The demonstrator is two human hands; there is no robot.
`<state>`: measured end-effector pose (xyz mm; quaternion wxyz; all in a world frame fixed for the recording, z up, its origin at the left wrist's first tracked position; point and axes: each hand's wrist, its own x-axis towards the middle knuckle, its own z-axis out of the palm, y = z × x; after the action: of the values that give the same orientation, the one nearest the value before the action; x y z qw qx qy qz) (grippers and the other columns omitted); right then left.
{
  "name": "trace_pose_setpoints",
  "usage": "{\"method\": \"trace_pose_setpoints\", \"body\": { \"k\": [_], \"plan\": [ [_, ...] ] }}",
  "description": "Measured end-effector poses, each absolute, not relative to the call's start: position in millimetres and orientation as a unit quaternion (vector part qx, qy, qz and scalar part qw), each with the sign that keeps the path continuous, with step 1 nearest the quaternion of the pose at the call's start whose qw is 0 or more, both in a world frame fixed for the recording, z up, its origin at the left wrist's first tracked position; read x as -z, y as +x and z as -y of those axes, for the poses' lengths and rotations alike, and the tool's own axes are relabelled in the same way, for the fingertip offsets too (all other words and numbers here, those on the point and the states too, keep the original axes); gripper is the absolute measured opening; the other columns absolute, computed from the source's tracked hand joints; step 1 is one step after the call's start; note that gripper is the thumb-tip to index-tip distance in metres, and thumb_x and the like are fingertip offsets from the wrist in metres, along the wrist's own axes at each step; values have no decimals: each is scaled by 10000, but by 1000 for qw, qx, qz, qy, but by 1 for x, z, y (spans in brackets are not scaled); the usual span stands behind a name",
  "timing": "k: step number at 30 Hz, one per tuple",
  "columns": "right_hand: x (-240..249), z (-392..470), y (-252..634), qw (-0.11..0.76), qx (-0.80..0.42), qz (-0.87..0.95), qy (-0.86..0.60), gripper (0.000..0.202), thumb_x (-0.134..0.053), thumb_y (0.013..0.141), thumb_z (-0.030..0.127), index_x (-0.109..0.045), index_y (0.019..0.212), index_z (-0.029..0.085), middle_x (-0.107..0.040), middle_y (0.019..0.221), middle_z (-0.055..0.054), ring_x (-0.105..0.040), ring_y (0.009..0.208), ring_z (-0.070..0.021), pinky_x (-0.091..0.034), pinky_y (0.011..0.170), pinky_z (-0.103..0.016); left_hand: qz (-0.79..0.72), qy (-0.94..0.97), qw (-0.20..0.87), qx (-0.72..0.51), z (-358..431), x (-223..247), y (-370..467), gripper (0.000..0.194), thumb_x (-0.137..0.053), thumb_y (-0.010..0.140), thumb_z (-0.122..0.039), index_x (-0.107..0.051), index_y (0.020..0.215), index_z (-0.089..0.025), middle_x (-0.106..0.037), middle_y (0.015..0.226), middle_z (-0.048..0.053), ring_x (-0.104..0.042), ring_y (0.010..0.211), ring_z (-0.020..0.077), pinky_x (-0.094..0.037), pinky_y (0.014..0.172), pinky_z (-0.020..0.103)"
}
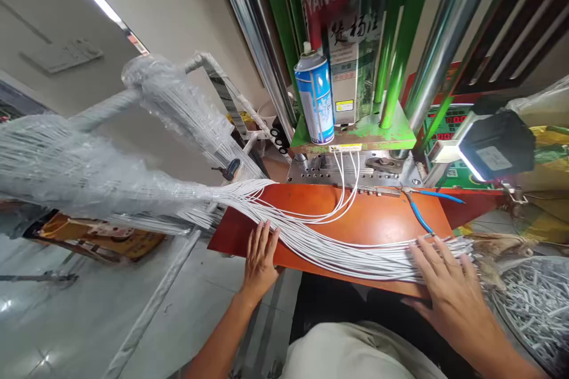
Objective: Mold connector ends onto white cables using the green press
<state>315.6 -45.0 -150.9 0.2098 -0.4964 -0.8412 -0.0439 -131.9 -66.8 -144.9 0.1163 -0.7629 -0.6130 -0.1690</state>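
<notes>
A thick bundle of white cables stretches across an orange board. At the board's near left edge, my left hand lies with its fingers extended against the bundle's lower side. My right hand rests with spread fingers on the bundle near its right end. Neither hand is wrapped round anything. Behind the bundle, a few separate white cables curve up into the metal fixture of the green press. Blue-handled pliers lie at the back right of the board.
A blue spray can stands on the green press plate. Plastic-wrapped cables hang over a rack at left. A lamp is at right, above a container of short white pieces.
</notes>
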Motion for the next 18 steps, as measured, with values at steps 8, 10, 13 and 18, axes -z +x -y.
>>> {"method": "trace_pose_setpoints", "body": {
  "k": [8, 10, 13, 18],
  "plan": [
    [82, 0, 213, 113, -193, 873, -434, 567, -771, 840, 565, -617, 1202, 156, -640, 1216, -167, -604, 1119, -324, -503, 929, -438, 433, -846, -88, 297, 34, 90, -55, 612, -400, 1085, -444, -280, 1624, -179, -332, 1644, 189, -277, 1551, 338, -314, 1244, 577],
    [73, -18, 186, 69, -232, 874, -422, 479, -804, 825, 406, -627, 1173, 128, -659, 1140, -174, -636, 1044, -324, -511, 863, -414, 405, -848, -132, 314, 2, 67, -30, 512, -398, 1089, -307, -360, 1590, -205, -437, 1591, 156, -391, 1500, 280, -357, 1235, 520],
    [73, -48, 169, 41, -293, 886, -358, 303, -795, 795, 294, -688, 1025, 127, -706, 921, -114, -669, 803, -258, -490, 692, -328, 345, -890, -154, 257, -60, 43, 6, 418, -413, 1078, -242, -519, 1481, -215, -595, 1461, 114, -528, 1391, 225, -373, 1225, 469],
    [79, -77, 186, 36, -443, 862, -243, 221, -582, 994, 359, -683, 912, 180, -698, 780, 24, -604, 642, -106, -421, 570, -202, 263, -959, -73, 76, -131, 46, 40, 332, -404, 1077, -244, -699, 1219, -184, -744, 1203, 88, -680, 1117, 216, -452, 1100, 443]
  ]
}}
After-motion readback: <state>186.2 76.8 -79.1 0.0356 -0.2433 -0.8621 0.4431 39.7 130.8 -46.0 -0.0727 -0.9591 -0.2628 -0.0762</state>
